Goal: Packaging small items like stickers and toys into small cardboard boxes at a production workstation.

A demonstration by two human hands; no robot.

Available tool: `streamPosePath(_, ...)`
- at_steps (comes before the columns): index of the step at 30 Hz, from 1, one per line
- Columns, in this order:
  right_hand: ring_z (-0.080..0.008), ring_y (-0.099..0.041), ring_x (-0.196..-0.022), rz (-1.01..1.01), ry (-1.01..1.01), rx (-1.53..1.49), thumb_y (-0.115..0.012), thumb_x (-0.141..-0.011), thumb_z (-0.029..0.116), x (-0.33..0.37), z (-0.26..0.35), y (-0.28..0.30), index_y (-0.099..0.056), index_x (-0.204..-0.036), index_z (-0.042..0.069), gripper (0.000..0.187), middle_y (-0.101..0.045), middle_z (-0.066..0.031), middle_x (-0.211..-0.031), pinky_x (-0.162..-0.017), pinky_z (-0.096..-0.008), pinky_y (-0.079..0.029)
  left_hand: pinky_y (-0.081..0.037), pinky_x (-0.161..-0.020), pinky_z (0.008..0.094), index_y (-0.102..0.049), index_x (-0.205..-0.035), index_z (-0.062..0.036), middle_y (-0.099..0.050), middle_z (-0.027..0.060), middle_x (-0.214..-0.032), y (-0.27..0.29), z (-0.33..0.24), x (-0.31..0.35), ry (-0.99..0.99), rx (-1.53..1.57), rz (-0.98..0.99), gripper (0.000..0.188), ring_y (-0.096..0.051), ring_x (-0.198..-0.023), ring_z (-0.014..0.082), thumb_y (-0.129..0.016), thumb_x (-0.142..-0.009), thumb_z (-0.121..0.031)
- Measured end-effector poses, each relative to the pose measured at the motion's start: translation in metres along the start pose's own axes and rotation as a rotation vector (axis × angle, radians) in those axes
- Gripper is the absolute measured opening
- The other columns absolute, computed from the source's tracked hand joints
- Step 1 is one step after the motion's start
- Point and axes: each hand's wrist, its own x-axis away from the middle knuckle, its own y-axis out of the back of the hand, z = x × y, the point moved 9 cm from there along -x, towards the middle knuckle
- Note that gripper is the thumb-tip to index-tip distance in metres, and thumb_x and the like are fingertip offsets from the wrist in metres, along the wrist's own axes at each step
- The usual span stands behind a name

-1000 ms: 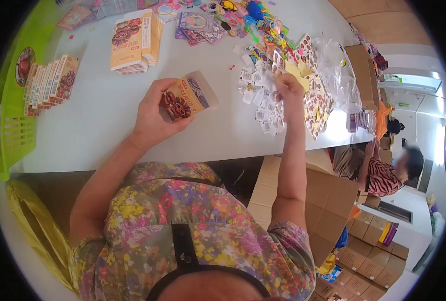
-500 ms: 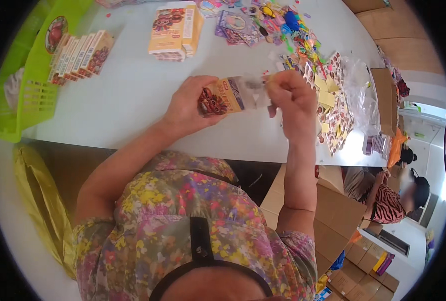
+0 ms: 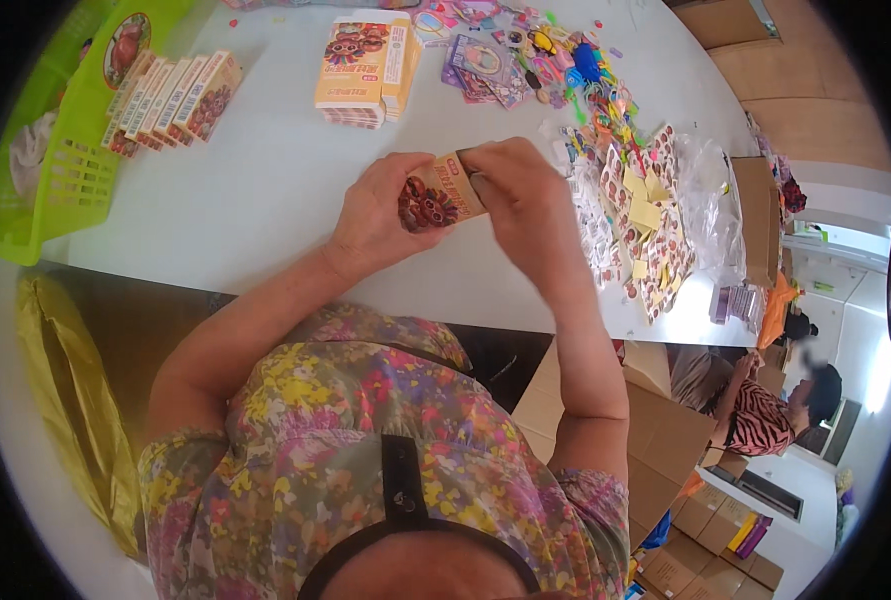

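Observation:
My left hand is wrapped round a small yellow-orange cardboard box with a cartoon figure on its front, tilted above the table. At the box's right end is my right hand, its fingers curled in against the opening. Whatever those fingers pinch is hidden behind them and the box. Just beyond stands a stack of flat cartons of the same print. Several filled-looking small boxes stand in a leaning row at the left.
A green plastic basket borders the table's left side. Small colourful trinkets, purple cards, printed sticker sheets and clear plastic bags cover the right side. A person in a striped top is at the far right.
My right hand has moved left to the box's end. The clear plastic bag that stuck out between hand and box no longer shows. My left hand keeps its hold on the box.

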Motion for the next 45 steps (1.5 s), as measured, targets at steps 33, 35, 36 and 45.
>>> streamPosePath(33,-0.0294,-0.066,-0.082,-0.08,-0.078,-0.02,-0.06,-0.083,-0.005,-0.014,-0.003,0.006,-0.063,-0.098,0.002,0.017,-0.067,-0.0109,-0.091,-0.071,-0.0349,-0.053,-0.051,-0.082,0.0404,-0.046,-0.121,-0.005,-0.057,0.0133,-0.107,0.003,0.013,0.001,0.068,0.087,-0.063,0.076,-0.06,-0.095,0.0326,-0.088,-0.059,-0.019)
streamPosePath(35,-0.0325,-0.065,-0.081,-0.112,0.039,0.047,-0.062,-0.082,-0.005,-0.013,0.006,0.008,-0.064,-0.094,0.003,0.014,-0.067,-0.012,-0.092,-0.069,-0.0363,-0.053,-0.051,-0.082,0.0406,-0.046,-0.121,-0.005,-0.057,0.0133,-0.107,0.001,0.013,0.001,0.074,0.085,-0.046,0.075,-0.06,-0.095,0.0327,-0.087,-0.059,-0.019)
streamPosePath(36,-0.0272,-0.066,-0.078,-0.079,0.069,0.149,-0.063,-0.081,-0.006,-0.014,0.011,0.002,-0.065,-0.094,0.001,0.016,-0.067,-0.0105,-0.091,-0.067,-0.0323,-0.054,-0.05,-0.082,0.0408,-0.047,-0.121,-0.0051,-0.057,0.0133,-0.107,0.0,0.012,0.0,0.081,0.086,-0.032,0.075,-0.06,-0.095,0.0328,-0.087,-0.059,-0.019)
streamPosePath(45,-0.0242,-0.063,-0.074,-0.116,0.097,0.112,-0.066,-0.072,-0.007,-0.009,0.017,0.008,-0.068,-0.094,0.005,0.025,-0.066,-0.0085,-0.084,-0.061,-0.0326,-0.051,-0.051,-0.082,0.0397,-0.048,-0.119,-0.005,-0.058,0.0127,-0.106,-0.002,0.017,0.001,0.132,0.127,-0.026,0.072,-0.06,-0.096,0.0317,-0.087,-0.06,-0.017)
